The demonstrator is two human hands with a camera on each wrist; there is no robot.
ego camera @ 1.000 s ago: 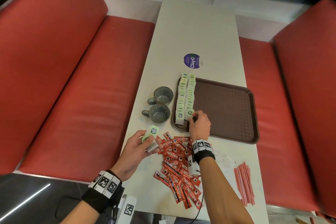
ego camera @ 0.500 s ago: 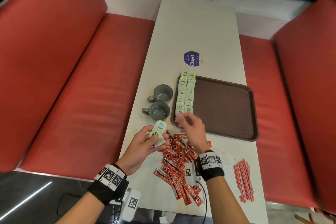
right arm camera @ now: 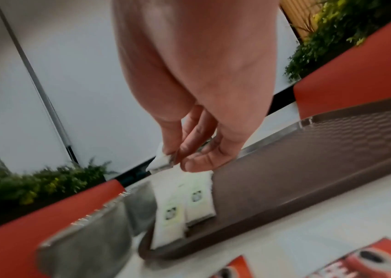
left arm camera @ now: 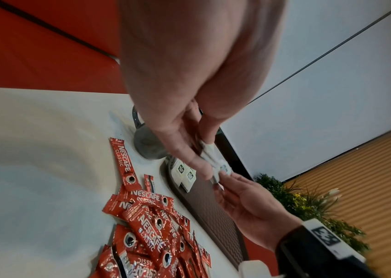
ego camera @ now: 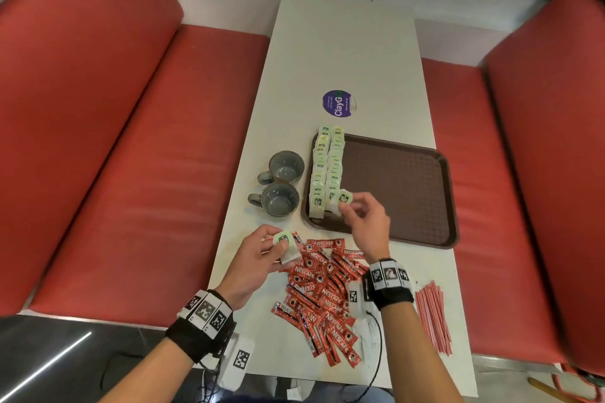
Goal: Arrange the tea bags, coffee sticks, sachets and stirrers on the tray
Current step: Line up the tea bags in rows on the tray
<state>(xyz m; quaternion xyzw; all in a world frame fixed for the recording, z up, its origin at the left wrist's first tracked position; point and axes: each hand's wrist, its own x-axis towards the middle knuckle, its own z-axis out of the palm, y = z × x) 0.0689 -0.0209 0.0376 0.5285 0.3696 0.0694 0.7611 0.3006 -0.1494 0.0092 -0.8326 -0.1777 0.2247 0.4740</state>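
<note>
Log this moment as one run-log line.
right hand: pinches tea bag over tray | left hand: holds tea bags | coffee sticks, stirrers: on table

Two grey mugs (ego camera: 281, 185) stand side by side at the centre of the frame, left of one brown tray (ego camera: 402, 193). On the tray's left edge lie two rows of tea bags (ego camera: 327, 170), too overlapped to count. One more tea bag (ego camera: 343, 199) is pinched in the right hand (ego camera: 366, 222), and a few, number unclear, in the left hand (ego camera: 258, 258). The red coffee sticks (ego camera: 324, 294) make one heap at lower centre, dozens, uncountable. One bundle of red stirrers (ego camera: 433, 317) lies lower right. One round purple sticker (ego camera: 339, 103) sits on the counter (ego camera: 343, 52).
</note>
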